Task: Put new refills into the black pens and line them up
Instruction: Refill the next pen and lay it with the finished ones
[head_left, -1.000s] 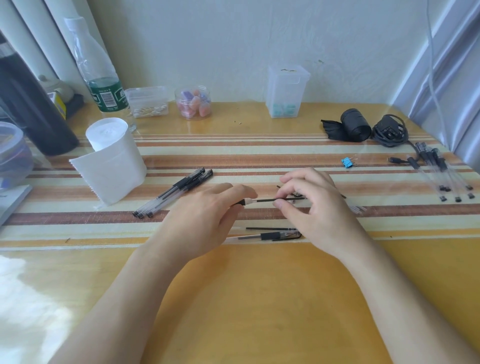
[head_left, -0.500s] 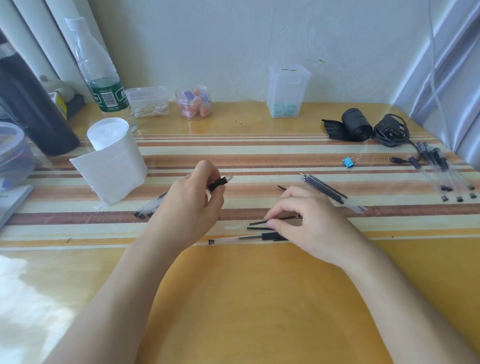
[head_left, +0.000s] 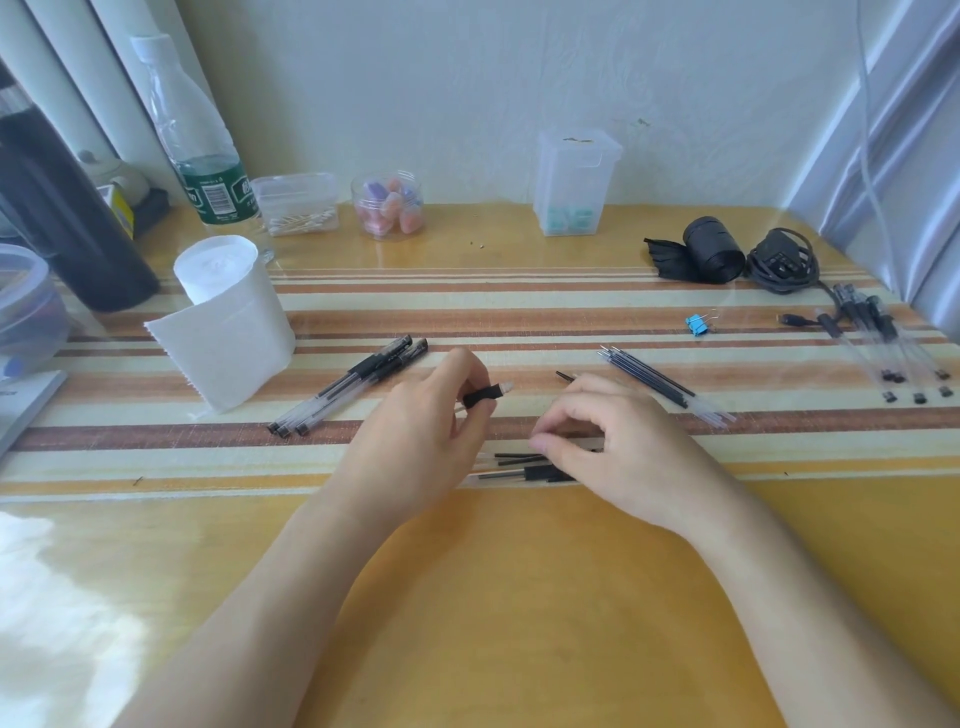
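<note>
At 10 o'clock from the left hand (head_left: 415, 447), three clear-barrelled black pens (head_left: 348, 387) lie side by side. This hand pinches a black-gripped pen tip section (head_left: 485, 395); the right hand (head_left: 618, 452) pinches a thin black refill (head_left: 519, 457) on the striped mat (head_left: 519, 317), with a bundle of dark spare refills (head_left: 660, 382) at its 1 o'clock.

We see bare surface (head_left: 519, 597) along the near edge. A paper roll (head_left: 228, 317) and assembled pens (head_left: 348, 387) crowd the left edge, loose refills (head_left: 660, 382) and a clip (head_left: 693, 325) the right; containers (head_left: 576, 182) line the far edge.
</note>
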